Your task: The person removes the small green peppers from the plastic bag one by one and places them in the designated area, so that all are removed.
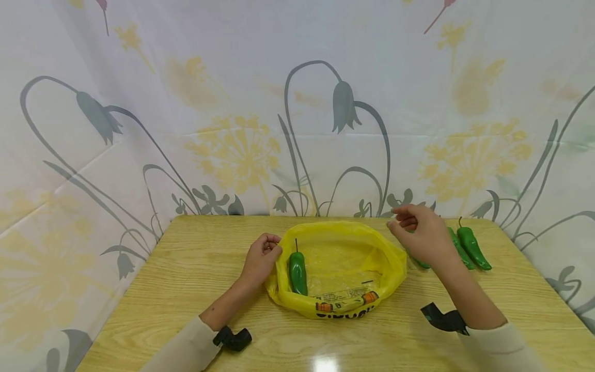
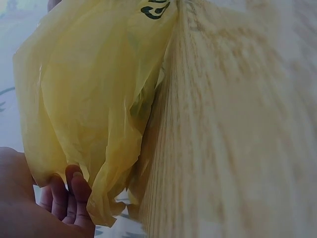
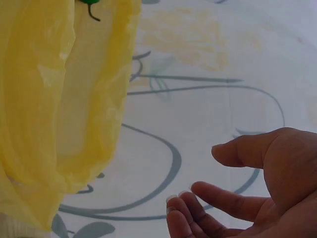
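A yellow plastic bag (image 1: 339, 230) sits on the table with its mouth spread open and dark print on its front. Inside it, at the left, lies a green chili pepper (image 1: 298, 274) with its stem pointing up. My left hand (image 1: 261, 260) pinches the bag's left rim; the left wrist view shows the fingers (image 2: 79, 191) curled at the film. To the right of the bag, my right hand (image 1: 425, 235) is raised with nothing in it, thumb and fingers apart. Below and behind it are green peppers (image 1: 473, 248), one partly hidden by the hand.
The wooden table (image 1: 195, 279) carries the bag and the peppers. Directly behind it hangs a white cloth (image 1: 260, 93) with grey and yellow flower prints. Black camera mounts (image 1: 234, 339) are strapped to both wrists.
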The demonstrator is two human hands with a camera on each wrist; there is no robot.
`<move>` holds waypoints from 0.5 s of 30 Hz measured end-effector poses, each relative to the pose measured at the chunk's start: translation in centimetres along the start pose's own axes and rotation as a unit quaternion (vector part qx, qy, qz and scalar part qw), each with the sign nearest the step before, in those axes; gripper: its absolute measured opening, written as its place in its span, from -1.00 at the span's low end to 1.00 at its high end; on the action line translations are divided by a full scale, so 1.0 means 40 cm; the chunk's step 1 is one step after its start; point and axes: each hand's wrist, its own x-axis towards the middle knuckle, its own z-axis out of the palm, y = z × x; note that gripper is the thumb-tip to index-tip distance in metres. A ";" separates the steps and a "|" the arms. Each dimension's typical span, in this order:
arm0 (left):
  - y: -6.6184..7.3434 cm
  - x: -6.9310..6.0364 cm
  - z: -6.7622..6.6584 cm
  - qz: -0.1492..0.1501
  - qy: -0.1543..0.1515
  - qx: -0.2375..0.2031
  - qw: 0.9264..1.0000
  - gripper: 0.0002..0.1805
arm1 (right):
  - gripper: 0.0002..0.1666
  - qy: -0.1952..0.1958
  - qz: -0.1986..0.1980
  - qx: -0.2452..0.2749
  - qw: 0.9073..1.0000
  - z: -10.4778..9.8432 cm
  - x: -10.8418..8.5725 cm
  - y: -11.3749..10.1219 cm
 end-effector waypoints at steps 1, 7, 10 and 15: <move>0.002 0.000 0.000 -0.003 0.001 0.002 1.000 -0.79 | -0.54 0.000 -0.001 0.004 1.000 0.005 -0.002 -0.007; 0.083 -0.036 -0.005 -0.010 -0.004 0.001 1.000 -0.80 | -0.57 -0.004 -0.006 0.027 1.000 0.051 -0.012 -0.038; 0.095 -0.044 -0.005 -0.008 -0.005 -0.003 1.000 -0.81 | -0.58 -0.002 -0.026 0.032 0.999 0.082 -0.014 -0.044; 0.102 -0.049 -0.005 -0.001 -0.007 -0.004 1.000 -0.80 | -0.58 -0.011 -0.045 0.049 0.998 0.133 -0.016 -0.057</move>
